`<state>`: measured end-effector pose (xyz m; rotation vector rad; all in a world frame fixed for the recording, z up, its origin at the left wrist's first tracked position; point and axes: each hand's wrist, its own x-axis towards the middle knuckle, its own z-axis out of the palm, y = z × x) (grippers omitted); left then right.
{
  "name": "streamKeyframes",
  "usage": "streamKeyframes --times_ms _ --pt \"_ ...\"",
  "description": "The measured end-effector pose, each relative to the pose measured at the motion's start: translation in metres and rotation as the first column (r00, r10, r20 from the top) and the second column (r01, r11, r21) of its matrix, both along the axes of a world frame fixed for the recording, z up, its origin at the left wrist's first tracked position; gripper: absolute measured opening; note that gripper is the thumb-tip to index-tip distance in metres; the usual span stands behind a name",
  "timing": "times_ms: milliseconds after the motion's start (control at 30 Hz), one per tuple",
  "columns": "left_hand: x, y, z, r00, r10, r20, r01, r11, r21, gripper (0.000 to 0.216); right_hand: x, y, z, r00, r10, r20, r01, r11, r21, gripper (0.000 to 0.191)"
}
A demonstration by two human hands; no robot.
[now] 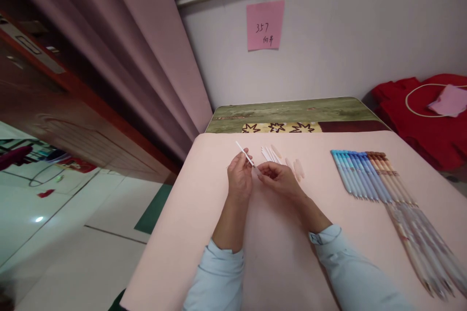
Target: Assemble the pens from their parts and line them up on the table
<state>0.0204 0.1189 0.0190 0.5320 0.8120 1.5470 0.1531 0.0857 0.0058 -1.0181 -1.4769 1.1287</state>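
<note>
Above the middle of the pink tabletop, my left hand (241, 175) is closed in a pinch on a thin white pen refill (244, 151), which slants up to the left. At the refill's lower end, my right hand (279, 180) pinches a small, pale, translucent pen part (257, 171). The two pieces meet between my hands; how far one sits inside the other is too small to tell. Just beyond my right hand lie several white refills (270, 154) side by side, and pale pinkish oval pieces (298, 169) rest near them, partly hidden by my fingers.
A row of capped pens (359, 175) in blue, violet and brown lies on the right. Longer translucent barrels (423, 248) lie nearer me. The pink tabletop (182, 248) ends at a green wood-patterned board (292, 109) by the wall. Red cloth (408, 107) sits beyond the right edge.
</note>
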Motion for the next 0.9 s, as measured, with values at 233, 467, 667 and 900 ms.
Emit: streamKeyframes --times_ms 233,467,667,900 --pt "0.003 -0.005 0.006 0.966 -0.001 -0.259 0.021 0.997 0.073 0.032 -0.001 0.001 0.001 0.995 -0.08 -0.054 0.081 0.997 0.013 0.026" --pt "-0.072 0.01 0.001 0.421 0.377 -0.825 -0.309 0.915 0.261 0.018 0.005 0.006 -0.002 0.913 -0.401 -0.073 0.405 0.913 0.051 0.024" --pt "-0.085 0.011 -0.01 -0.007 0.059 -0.998 -0.174 0.983 0.059 0.012 0.01 0.008 -0.01 0.876 -0.479 -0.062 0.481 0.876 0.032 0.026" --pt "-0.078 0.007 -0.008 -0.091 0.036 -0.995 -0.115 0.992 0.046 0.011 0.012 0.01 -0.017 0.868 -0.491 -0.074 0.493 0.87 0.012 0.028"
